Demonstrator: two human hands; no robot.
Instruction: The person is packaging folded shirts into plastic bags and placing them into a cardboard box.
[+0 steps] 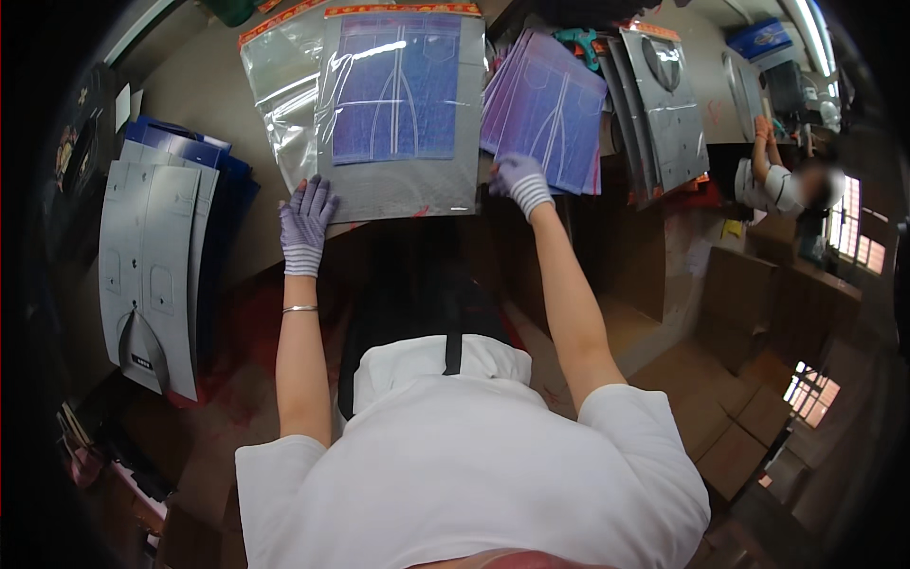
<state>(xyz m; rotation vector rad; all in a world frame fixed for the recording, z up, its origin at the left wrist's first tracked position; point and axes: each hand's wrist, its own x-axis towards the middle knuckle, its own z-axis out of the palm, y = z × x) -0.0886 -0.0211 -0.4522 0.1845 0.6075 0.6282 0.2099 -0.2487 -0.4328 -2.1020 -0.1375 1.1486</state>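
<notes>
Desk (204,104): tan, matte, crowded with packing stock.
Bagged card (403,114): glossy clear sleeve, grey backing, blue-purple insert; long axis runs away from the person, lying between both hands.
Loose inserts (550,109): fanned purple sheets, right of it.
Left hand (305,220): gloved, fingers spread flat at the bag's near-left corner.
Right hand (519,180): gloved, fingers curled onto the inserts' near edge; nearer that stack.

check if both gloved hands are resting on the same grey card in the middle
No: the left hand lies on the bagged grey card, while the right hand reaches to the purple stack beside it.
</notes>
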